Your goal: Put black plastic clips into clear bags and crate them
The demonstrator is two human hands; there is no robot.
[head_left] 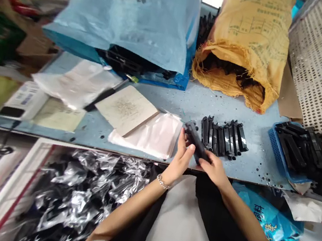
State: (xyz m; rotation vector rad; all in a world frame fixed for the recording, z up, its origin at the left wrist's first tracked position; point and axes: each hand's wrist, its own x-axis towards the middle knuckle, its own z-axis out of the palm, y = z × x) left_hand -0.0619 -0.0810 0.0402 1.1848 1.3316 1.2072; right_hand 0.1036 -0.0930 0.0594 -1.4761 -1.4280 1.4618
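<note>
Between my two hands is a long black plastic part [195, 140], held at a slant over the table's front edge. My left hand [182, 155] grips its upper left side, thumb toward me. The fingers of my right hand [214, 168] close on its lower right end. Just right of it, a row of similar black plastic parts [223, 137] lies side by side on the blue table [257, 141]. To the left rest a stack of clear plastic bags [161, 135] and a square cardboard piece [127, 108] lying partly over them.
A blue sack [129, 15] and a yellow woven sack [252, 28], both holding black parts, stand at the back. At right is a blue basket [280, 152] heaped with black parts. Below the left edge, a bin holds bagged black parts [82, 194].
</note>
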